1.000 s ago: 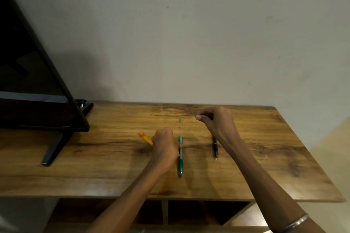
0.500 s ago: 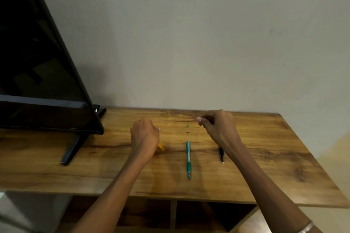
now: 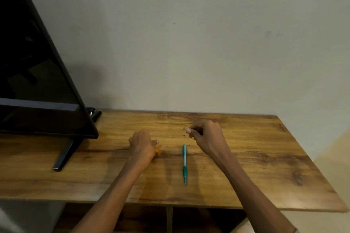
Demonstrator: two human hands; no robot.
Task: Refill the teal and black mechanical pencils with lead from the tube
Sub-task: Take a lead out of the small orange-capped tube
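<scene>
Lying between both hands: teal pencil (image 3: 184, 162).

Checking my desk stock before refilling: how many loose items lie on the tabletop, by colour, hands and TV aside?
Teal: 1, the teal pencil
Orange: 1, the orange tube, mostly hidden under the left hand
Dark: 2 tiny bits near the right hand
Black pencil: 0 visible
Total: 4

Dim, warm light is falling from above, leaving the wall (image 3: 189, 43) greyish. Soft shadows are lying beside the TV (image 3: 34, 81) and under both arms. Wide-angle bending is showing at the edges; detail is looking slightly soft.
</scene>
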